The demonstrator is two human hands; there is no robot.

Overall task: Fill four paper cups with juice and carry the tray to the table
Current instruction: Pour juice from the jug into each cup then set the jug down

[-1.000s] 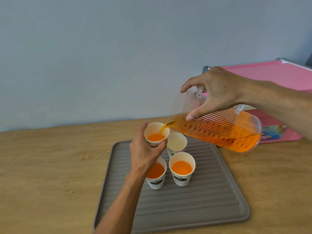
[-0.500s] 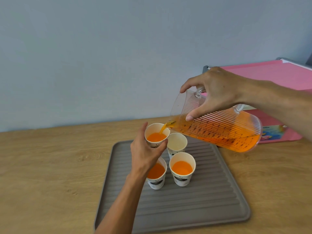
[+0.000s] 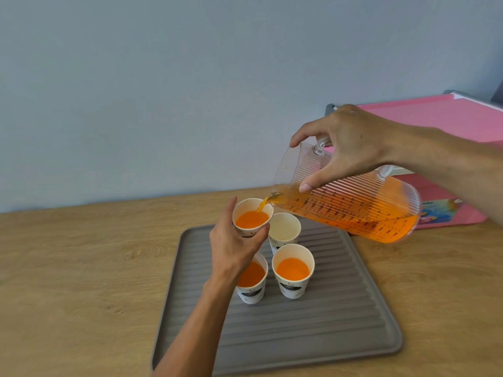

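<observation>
A grey ribbed tray [image 3: 313, 336] lies on a wooden counter [image 3: 81, 268]. My left hand [image 3: 234, 246] grips a paper cup [image 3: 251, 217] at the tray's back left. My right hand [image 3: 351, 142] tilts a clear ribbed measuring jug [image 3: 353, 205] of orange juice, and a thin stream runs from its spout into that cup. Beside it stands an empty paper cup [image 3: 284, 229]. Two cups at the front hold juice: one front right [image 3: 293, 270], one front left [image 3: 251, 281] partly hidden by my left wrist.
A pink box-like object [image 3: 449, 123] with a grey frame stands at the back right against a pale blue wall. Bare wooden counter stretches left of the tray.
The juice level in the held cup has risen a little. Both hands and the jug have stayed almost still.
</observation>
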